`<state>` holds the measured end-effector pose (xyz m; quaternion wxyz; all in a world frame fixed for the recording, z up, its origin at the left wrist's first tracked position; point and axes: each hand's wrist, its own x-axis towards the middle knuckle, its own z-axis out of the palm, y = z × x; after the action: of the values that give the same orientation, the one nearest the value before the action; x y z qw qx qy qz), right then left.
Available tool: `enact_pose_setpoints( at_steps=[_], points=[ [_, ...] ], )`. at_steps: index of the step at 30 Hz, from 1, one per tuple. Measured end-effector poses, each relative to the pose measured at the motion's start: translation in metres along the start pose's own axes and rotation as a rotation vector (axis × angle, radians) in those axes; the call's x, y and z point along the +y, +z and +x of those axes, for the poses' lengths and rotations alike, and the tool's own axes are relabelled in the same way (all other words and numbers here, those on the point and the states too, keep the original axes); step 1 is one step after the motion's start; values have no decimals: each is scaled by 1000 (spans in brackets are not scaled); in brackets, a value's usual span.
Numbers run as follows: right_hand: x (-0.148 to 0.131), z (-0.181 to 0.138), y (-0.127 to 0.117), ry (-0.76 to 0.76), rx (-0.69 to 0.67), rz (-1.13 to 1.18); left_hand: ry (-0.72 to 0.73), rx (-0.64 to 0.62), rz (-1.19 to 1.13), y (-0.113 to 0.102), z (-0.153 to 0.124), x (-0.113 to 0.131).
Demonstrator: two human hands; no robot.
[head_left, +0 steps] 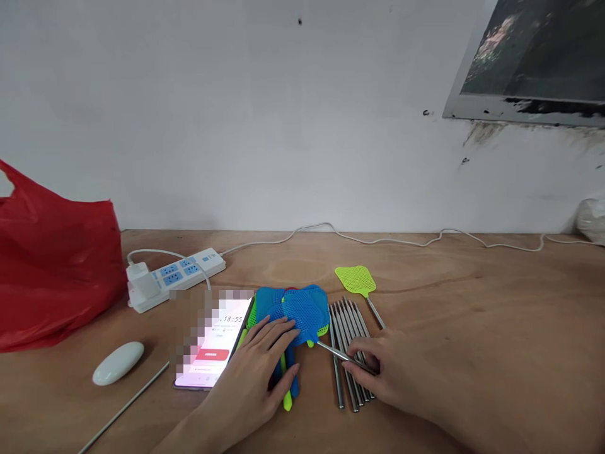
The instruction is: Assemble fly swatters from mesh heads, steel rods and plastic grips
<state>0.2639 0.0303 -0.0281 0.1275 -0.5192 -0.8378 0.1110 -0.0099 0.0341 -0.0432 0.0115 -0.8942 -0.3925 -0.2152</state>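
Note:
My right hand pinches the metal rod of a blue fly swatter between thumb and fingers. The swatter's mesh head rests on a pile of blue and green swatter heads. Across this pile lies my left hand, fingers stretched out and touching the mesh. Green and blue handles stick out beneath it. Several metal rods lie side by side under the held rod. Beyond my right hand is a yellow-green fly swatter, its rod partly hidden by the hand.
To the left are a lit phone, a white mouse-shaped object, a white power strip and a red plastic bag. A white cable runs along the wall. The tabletop is brown wood.

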Motion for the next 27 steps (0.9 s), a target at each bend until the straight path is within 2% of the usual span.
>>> enact_pose_setpoints(
  at_steps=[11,16,27],
  points=[
    [5,1,14,19,94,-121,-20,-8,-22,-1,0,-1],
    [8,1,23,-1,168,-86,-17,-17,-26,-2,1,-1],
    [7,1,16,-60,170,13,-45,-58,-47,-2,0,0]
  ],
)
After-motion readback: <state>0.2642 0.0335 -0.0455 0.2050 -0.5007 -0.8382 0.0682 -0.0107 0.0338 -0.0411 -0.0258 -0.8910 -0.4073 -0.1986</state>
